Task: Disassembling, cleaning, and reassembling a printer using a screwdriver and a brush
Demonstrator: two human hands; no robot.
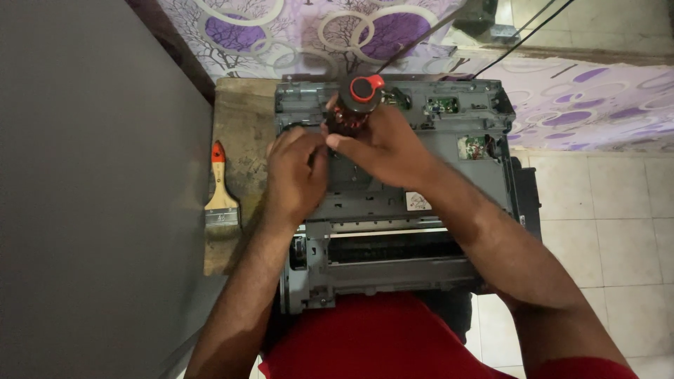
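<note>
You are working in a home turned into a makeshift repair spot. A purple curtain [337,31] with circle and branch prints hangs ahead of you, pale floor tiles [618,210] lie on your right, and a stripped grey printer chassis [421,203] sits on a worn wooden board [239,133] with 1 paintbrush [221,193] beside it.
</note>
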